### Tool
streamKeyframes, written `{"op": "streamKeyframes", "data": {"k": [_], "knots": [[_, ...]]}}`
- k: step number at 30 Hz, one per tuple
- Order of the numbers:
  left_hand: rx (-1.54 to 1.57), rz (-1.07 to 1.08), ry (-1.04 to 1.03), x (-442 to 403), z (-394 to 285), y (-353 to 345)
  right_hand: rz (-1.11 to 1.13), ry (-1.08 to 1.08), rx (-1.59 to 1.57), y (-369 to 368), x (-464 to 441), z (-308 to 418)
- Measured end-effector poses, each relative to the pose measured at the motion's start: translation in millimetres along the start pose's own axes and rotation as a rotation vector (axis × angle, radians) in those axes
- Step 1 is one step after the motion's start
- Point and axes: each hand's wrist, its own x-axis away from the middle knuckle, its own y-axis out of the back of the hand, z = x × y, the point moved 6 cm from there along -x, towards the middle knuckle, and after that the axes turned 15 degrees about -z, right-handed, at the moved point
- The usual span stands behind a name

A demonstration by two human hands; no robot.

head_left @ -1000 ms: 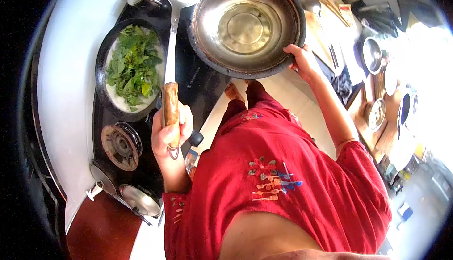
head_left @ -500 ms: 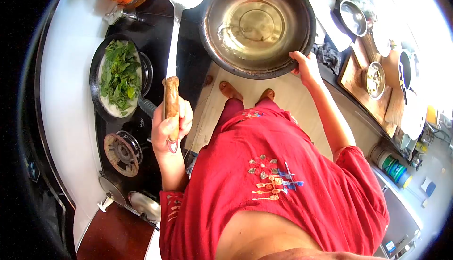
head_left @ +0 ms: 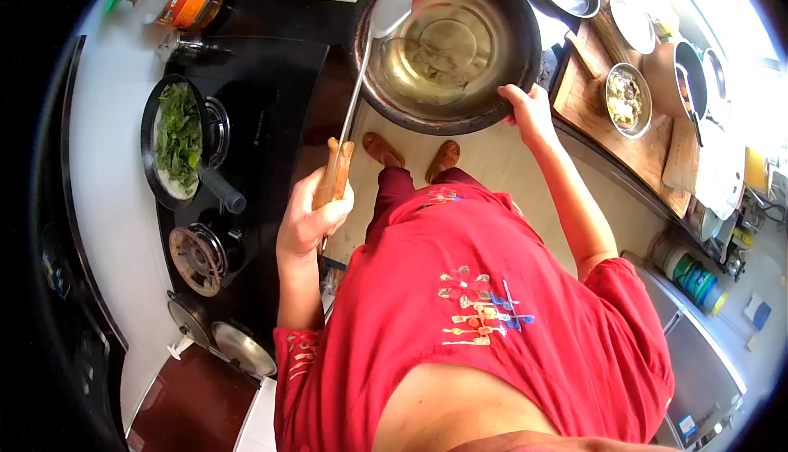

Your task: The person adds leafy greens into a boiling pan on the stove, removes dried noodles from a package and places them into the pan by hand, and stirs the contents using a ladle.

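My left hand (head_left: 318,212) is closed round the wooden handle of a metal spatula (head_left: 392,2), whose blade overlaps the left rim of a dark wok. My right hand (head_left: 525,113) pinches the lower right rim of this wok (head_left: 501,50), which is held tilted above the floor. A shallow pool of clear yellowish liquid lies in its bottom. On the stove at the left, a black frying pan (head_left: 152,152) holds green leaves (head_left: 178,132) over something white.
A bare burner (head_left: 195,262) and pan lids (head_left: 244,349) lie near my left side. At the back left is a jar with an orange label (head_left: 190,2). On the right counter are a wooden board (head_left: 603,128), a bowl of food (head_left: 628,101) and several pots.
My view has shifted toward the right counter. The spatula has swung from upright to leaning right, its blade now over the wok's edge. Both hands keep their hold.
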Motion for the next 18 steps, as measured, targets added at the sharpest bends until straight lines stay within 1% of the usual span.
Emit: {"op": "streamKeyframes", "data": {"k": [2,3,5,7,10,13,14,17,18], "knots": [[-0.080,-0.047,-0.007,4,1,-9,-0.024,0.006,-0.025,19,-9,-6],[-0.106,-0.059,-0.046,4,0,-9,-0.019,-0.009,-0.045,25,-17,-17],[-0.156,-0.091,-0.129,3,-6,-10,-0.067,-0.051,-0.031,42,-15,-13],[-0.172,-0.130,-0.160,-1,-14,-9,-0.096,-0.057,-0.079,56,-26,-27],[-0.211,-0.200,-0.237,-15,-20,-5,-0.150,-0.045,-0.122,78,-24,-25],[-0.373,-0.333,-0.428,-42,-18,1,-0.206,-0.074,-0.161,94,-22,-25],[-0.413,-0.356,-0.433,-54,-12,4,-0.227,-0.091,-0.159,100,-21,-26],[-0.379,-0.415,-0.368,-87,5,1,-0.292,-0.107,-0.194,111,-16,-22],[-0.413,-0.416,-0.371,-100,14,-2,-0.293,-0.106,-0.220,114,-15,-22]]}}
